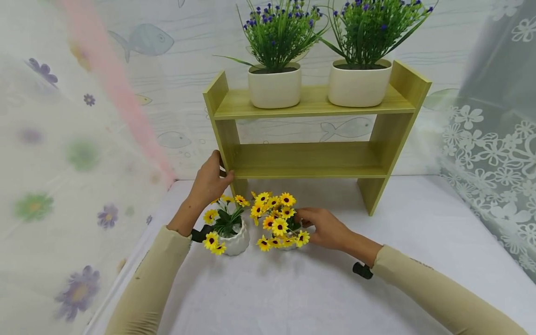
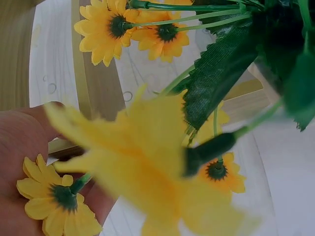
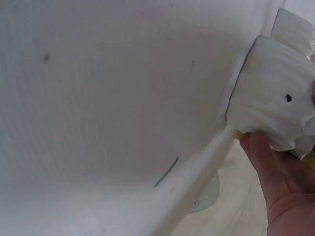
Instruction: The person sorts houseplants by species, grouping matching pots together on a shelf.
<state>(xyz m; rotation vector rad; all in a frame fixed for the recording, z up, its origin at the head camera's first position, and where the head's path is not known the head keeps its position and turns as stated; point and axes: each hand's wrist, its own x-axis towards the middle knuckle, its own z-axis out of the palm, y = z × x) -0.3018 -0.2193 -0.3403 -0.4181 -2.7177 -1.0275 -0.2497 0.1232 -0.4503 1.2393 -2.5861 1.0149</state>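
Note:
A two-tier wooden shelf (image 1: 310, 160) stands against the back in the head view. My left hand (image 1: 209, 181) grips its left side panel low down, with the thumb at the front edge. Just below that hand is a white ribbed pot (image 1: 236, 239) of yellow artificial sunflowers, whose blooms (image 2: 61, 196) cover part of the hand in the left wrist view. To its right, a second bunch of yellow sunflowers (image 1: 279, 226) mostly hides its white pot (image 3: 270, 93). My right hand (image 1: 324, 228) holds this second pot from the right side, its fingers on the pot wall in the right wrist view.
Two cream planters, one left (image 1: 274, 88) and one right (image 1: 360, 86), hold purple-flowered plants on the upper shelf. A white cloth (image 1: 259, 293) covers the table. Patterned curtains (image 1: 75, 186) hang at the sides.

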